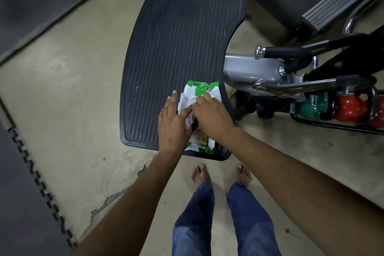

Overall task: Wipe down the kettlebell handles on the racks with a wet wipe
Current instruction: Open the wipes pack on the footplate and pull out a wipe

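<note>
The wet wipe pack (199, 93) lies near the right corner of a ribbed black platform (176, 37). The left hand (172, 122) presses it with straight fingers; the right hand (209, 112) pinches its flap. A green kettlebell (311, 108) and a red kettlebell (349, 108) sit on a low rack (332, 124) to the right, beside a grey machine frame (245, 68). Bare floor (72, 89) opens leftward to a foam mat (25, 203).

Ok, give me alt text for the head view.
Both hands work a wet wipe pack on a black ribbed platform: left hand presses it, right hand pinches its flap. A green kettlebell and a red kettlebell sit racked at right.
</note>
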`<state>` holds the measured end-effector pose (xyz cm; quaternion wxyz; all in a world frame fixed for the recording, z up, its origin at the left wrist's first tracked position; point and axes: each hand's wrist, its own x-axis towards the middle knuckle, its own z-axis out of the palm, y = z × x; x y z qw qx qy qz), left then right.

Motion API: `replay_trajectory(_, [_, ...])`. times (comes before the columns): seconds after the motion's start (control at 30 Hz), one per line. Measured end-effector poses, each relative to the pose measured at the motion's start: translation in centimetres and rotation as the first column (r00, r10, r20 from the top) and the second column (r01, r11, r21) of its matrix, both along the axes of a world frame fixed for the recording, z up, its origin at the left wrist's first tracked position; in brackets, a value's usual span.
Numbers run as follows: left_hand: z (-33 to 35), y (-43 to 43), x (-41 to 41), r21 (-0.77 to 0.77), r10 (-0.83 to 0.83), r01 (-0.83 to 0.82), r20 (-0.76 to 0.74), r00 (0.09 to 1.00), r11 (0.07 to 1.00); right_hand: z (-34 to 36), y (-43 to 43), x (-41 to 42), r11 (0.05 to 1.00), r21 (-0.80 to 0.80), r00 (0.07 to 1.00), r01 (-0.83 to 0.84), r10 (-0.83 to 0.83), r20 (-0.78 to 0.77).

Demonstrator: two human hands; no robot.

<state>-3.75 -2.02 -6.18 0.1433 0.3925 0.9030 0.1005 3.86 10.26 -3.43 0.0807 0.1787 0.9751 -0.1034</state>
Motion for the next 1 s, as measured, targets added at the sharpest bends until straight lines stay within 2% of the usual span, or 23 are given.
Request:
replay_trajectory(0.13, [-0.1,-0.2,-0.1,0.025,0.003,-0.003,0.017,1.0,1.0,-0.3,1.2,0.0,0.993,-0.12,1.0,0.003,-0.001,0.018])
replay_trajectory(0.2, [-0.1,-0.2,-0.2,0.038,0.016,-0.018,0.045,0.999,0.999,-0.4,1.6,0.2,0.991,-0.133,0.999,0.033,-0.036,-0.019])
replay_trajectory(0.5, [-0.8,-0.4,-0.5,0.041,0.032,-0.035,0.053,0.998,0.999,0.1,0.0,1.0,0.998,0.052,1.0,-0.018,0.019,-0.025])
replay_trajectory(0.67, [-0.4,-0.5,-0.6,0.039,0.026,-0.029,0.072,0.997,0.999,0.7,-0.4,-0.5,0.997,0.07,0.996,-0.041,0.035,0.084])
replay_trajectory(0.87, [0.0,-0.4,-0.6,0.034,0.026,-0.029,0.079,0.997,0.999,0.8,0.0,-1.0,0.998,-0.007,0.991,-0.065,0.065,0.117])
replay_trajectory(1.0, [-0.5,-0.6,-0.6,0.048,0.011,-0.013,0.055,0.998,0.999,0.4,1.2,-0.5,0.977,-0.208,0.998,0.04,-0.03,0.05])
